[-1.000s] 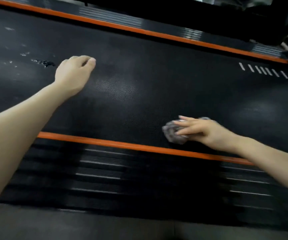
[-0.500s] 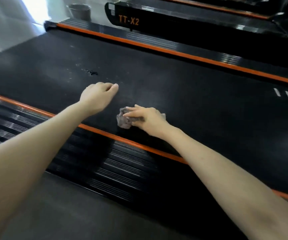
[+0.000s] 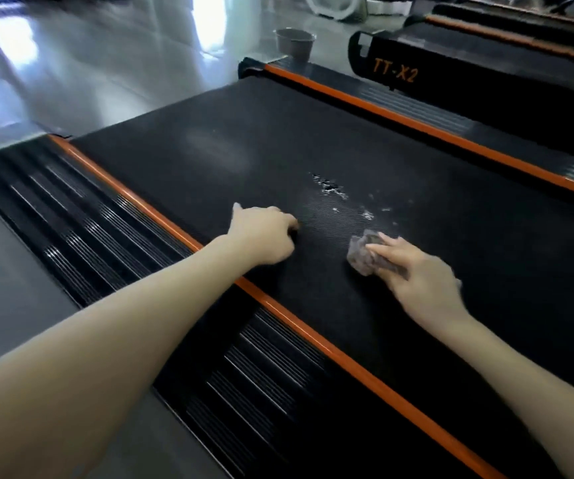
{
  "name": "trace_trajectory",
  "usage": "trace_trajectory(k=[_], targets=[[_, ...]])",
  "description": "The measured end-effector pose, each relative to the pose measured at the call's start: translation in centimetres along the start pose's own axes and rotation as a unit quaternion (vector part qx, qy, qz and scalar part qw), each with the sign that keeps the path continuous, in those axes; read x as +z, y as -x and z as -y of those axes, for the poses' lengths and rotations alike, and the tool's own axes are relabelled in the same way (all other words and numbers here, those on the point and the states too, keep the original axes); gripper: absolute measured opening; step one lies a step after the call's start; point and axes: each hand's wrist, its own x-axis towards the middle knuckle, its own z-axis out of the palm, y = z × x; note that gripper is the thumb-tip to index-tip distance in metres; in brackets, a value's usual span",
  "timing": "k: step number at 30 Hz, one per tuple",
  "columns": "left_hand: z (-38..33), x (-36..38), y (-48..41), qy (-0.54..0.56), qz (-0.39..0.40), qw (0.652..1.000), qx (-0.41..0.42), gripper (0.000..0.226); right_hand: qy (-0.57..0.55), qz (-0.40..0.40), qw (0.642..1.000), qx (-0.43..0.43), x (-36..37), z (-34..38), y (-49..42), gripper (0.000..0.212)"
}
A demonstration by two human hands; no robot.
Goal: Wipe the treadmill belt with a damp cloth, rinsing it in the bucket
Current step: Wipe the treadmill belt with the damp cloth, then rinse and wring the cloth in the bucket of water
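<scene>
Crumpled grey cloth (image 3: 361,255) lies on the black belt (image 3: 278,150) — grey bucket (image 3: 294,43) stands beyond.

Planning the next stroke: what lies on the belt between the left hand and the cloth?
Head view: only bare black belt between left hand and cloth, which the right hand presses. The white flecks lie beyond the gap.

We reach both bare forearms forward, our left hand (image 3: 264,233) set knuckles-down with fingers curled under and thumb stuck out sideways, holding nothing, while our right hand (image 3: 420,274) lies palm-down, fingers stretched straight over the bunched cloth (image 3: 360,258).
</scene>
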Motion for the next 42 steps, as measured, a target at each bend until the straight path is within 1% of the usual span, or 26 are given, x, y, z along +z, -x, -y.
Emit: trace_trajectory(k=[1, 4, 6, 9, 12, 14, 16, 18, 21, 23, 25, 26, 28, 31, 32, 33, 35, 37, 39, 41, 42], targets=[[0.4, -0.3, -0.3, 0.02, -0.001, 1.0, 0.014, 0.038, -0.008, -0.01, 1.0, -0.001, 0.1, 0.0, 0.2, 0.032], [1.9, -1.6, 0.0, 0.093, -0.044, 0.994, 0.023, 0.036, 0.003, -0.006, 0.999, 0.052, 0.6, 0.4, 0.5, 0.032], [3.3, -2.9, 0.9, 0.15, -0.081, 0.985, 0.005, 0.034, 0.016, 0.002, 0.997, 0.078, 0.7, 0.8, 0.1, 0.032], [5.8, -4.5, 3.1, 0.213, -0.117, 0.97, -0.015, 0.033, 0.01, 0.038, 0.989, 0.14, 0.4, 2.0, -0.6, 0.032], [8.2, -5.9, 5.7, 0.272, -0.133, 0.952, -0.05, 0.033, 0.015, 0.07, 0.975, 0.21, -0.3, 3.3, -1.4, 0.029], [10.1, -7.4, 7.3, 0.289, -0.133, 0.945, -0.08, 0.033, 0.01, 0.078, 0.956, 0.282, -0.9, 5.7, -2.9, 0.027], [12.1, -9.2, 8.9, 0.307, -0.128, 0.937, -0.11, 0.032, -0.053, 0.057, 0.939, 0.336, -1.2, 9.8, -4.9, 0.034], [14.2, -11.5, 10.3, 0.343, -0.111, 0.922, -0.139, 0.031, -0.168, 0.044, 0.919, 0.353, -1.2, 15.5, -7.0, 0.037], [17.4, -15.6, 12.2, 0.396, -0.059, 0.899, -0.178, 0.03, -0.303, 0.107, 0.88, 0.351, -0.9, 24.9, -10.1, 0.035], [19.7, -18.8, 12.7, 0.436, -0.022, 0.876, -0.206, 0.031, -0.351, 0.137, 0.862, 0.339, -1.0, 30.2, -12.5, 0.034], [22.1, -22.1, 12.5, 0.479, -0.006, 0.846, -0.233, 0.031, -0.387, 0.159, 0.847, 0.327, -1.1, 34.9, -15.3, 0.031], [23.3, -23.7, 12.2, 0.508, -0.006, 0.825, -0.247, 0.031, -0.402, 0.172, 0.84, 0.32, -1.1, 37.0, -16.8, 0.03], [25.4, -26.6, 11.4, 0.577, -0.012, 0.771, -0.269, 0.03, -0.433, 0.197, 0.823, 0.31, -1.3, 40.6, -19.7, 0.028], [28.5, -30.5, 10.3, 0.667, -0.011, 0.685, -0.292, 0.034, -0.48, 0.22, 0.784, 0.325, -1.7, 45.4, -24.3, 0.028], [29.5, -31.6, 10.1, 0.683, -0.01, 0.666, -0.3, 0.038, -0.494, 0.226, 0.768, 0.339, -1.8, 46.9, -25.8, 0.028], [30.8, -32.7, 9.7, 0.689, -0.014, 0.656, -0.309, 0.041, -0.509, 0.231, 0.75, 0.353, -1.8, 48.2, -27.3, 0.028], [33.3, -34.8, 9.2, 0.683, -0.025, 0.651, -0.33, 0.041, -0.532, 0.248, 0.72, 0.37, -1.9, 50.7, -30.0, 0.028], [35.8, -36.8, 8.5, 0.682, -0.026, 0.649, -0.336, 0.039, -0.545, 0.268, 0.698, 0.379, -2.2, 52.9, -32.7, 0.028], [38.4, -39.0, 7.9, 0.69, -0.024, 0.642, -0.334, 0.049, -0.559, 0.292, 0.672, 0.388, -2.5, 55.3, -35.2, 0.029], [41.5, -41.1, 7.1, 0.68, -0.017, 0.656, -0.327, 0.061, -0.571, 0.305, 0.646, 0.405, -2.4, 57.5, -37.7, 0.03], [43.2, -42.2, 6.6, 0.674, -0.008, 0.668, -0.317, 0.058, -0.581, 0.307, 0.63, 0.414, -2.2, 58.5, -39.1, 0.029]])
